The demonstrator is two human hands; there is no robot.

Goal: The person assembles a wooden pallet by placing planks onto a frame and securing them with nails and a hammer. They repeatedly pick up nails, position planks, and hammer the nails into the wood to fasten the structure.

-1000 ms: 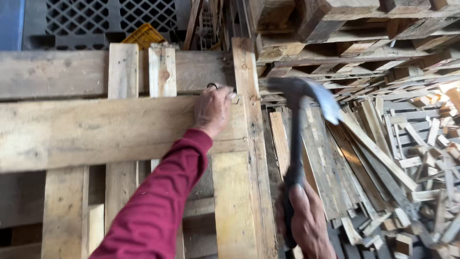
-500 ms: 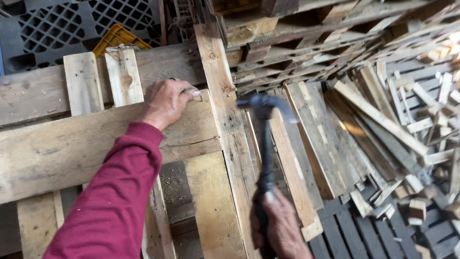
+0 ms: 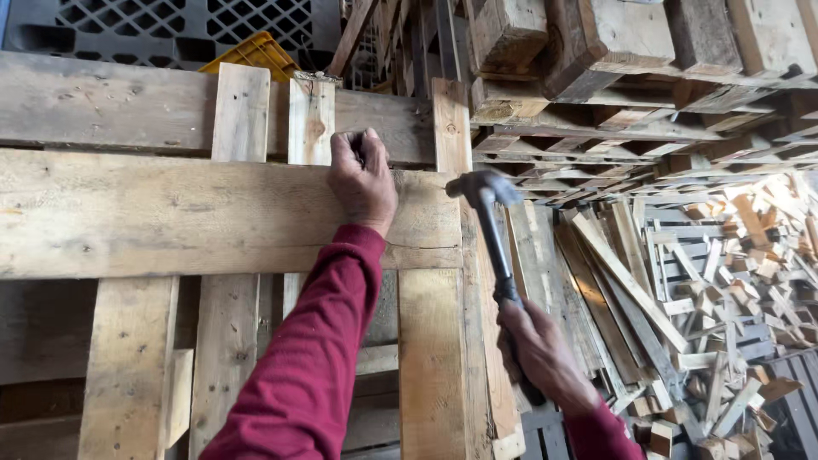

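Mid-frame, the left hand (image 3: 362, 181) is curled on the top edge of the wide pallet board (image 3: 170, 213), whatever it pinches hidden. The right hand (image 3: 545, 358) has its grip wrapped tight round a hammer (image 3: 492, 230) held clear of the wood: the board looks seated, its fastening not yet driven

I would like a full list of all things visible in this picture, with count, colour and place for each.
wooden pallet: one, pale weathered wood, left and centre, under both hands
hammer: one, dark metal head and dark handle, centre right, head beside the pallet's right upright board
yellow plastic crate: one, yellow, top left behind the pallet, partly hidden
black plastic pallets: number unclear, black lattice, top left
stacked wooden pallets: several, brown-grey, top right
loose wood scraps: many, pale, heaped at right
left hand: one, red sleeve, fingers pressed on the pallet's cross board near its top edge
right hand: one, red sleeve, grip closed on the lower hammer handle
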